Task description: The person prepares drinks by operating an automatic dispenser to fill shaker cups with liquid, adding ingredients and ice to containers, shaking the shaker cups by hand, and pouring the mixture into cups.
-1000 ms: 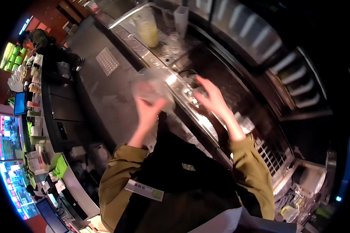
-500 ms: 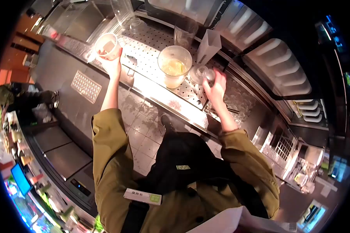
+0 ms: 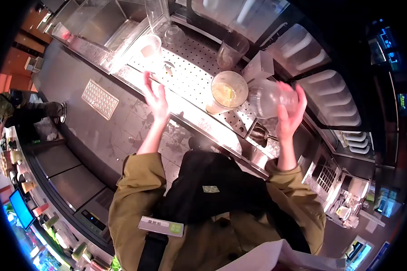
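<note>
A white cup [image 3: 150, 49] stands on the perforated metal drip tray [image 3: 192, 56], washed out by glare. My left hand [image 3: 157, 100] is just in front of that cup, fingers apart and holding nothing. A large clear shaker cup [image 3: 216, 107] with pale yellow liquid in it stands on the tray between my hands. To its right, my right hand [image 3: 293, 113] grips a clear plastic shaker lid [image 3: 264, 100], raised and partly blurred. The fingers are wrapped round its far side.
Behind the shaker cup are another clear cup [image 3: 232, 50] and a pale square container [image 3: 259, 65]. A metal scoop-like tool [image 3: 259, 134] lies at the tray's right end. A steel sink [image 3: 108, 27] is at the upper left. Another person [image 3: 29, 110] bends down at far left.
My left hand has put the white cup down on the tray and drawn back, opening. My right hand has lifted the shaker lid off the tray and moved it right.
</note>
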